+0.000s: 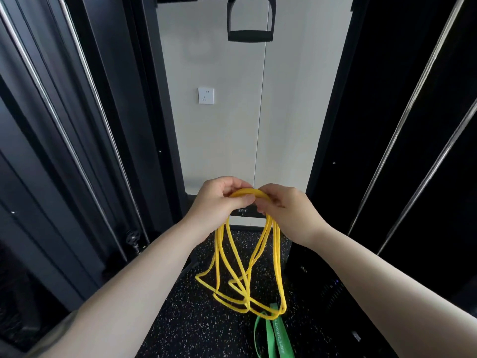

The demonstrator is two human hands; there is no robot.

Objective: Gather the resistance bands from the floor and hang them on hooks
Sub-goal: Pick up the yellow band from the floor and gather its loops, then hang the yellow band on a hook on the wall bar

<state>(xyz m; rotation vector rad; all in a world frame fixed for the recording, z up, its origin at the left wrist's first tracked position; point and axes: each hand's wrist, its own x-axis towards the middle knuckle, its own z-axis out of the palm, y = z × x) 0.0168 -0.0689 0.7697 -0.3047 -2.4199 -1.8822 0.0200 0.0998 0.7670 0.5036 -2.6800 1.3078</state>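
Both my hands are up in front of me, close together. My left hand (222, 196) and right hand (284, 206) are each closed on the top of a bundle of thin yellow rubber resistance bands (233, 270), gathered into several loops. Thumbs and fingers pinch the arched top of the bundle between them; the two hands nearly touch there.

The yellow loops hang down from my grip, twisted across one another; I cannot tell whether their lower ends touch the black speckled rubber floor (193, 324).

A wider flat green resistance band (277, 337) lies on that floor, under the lowest yellow loops, running toward the bottom edge of view. Dark printing along it, too small to read.

Black metal machine frames stand left (108, 112) and right (387, 125). Pale wall (232, 138) between them, with a white wall socket (206, 95). A black stirrup handle (249, 21) hangs at top centre.
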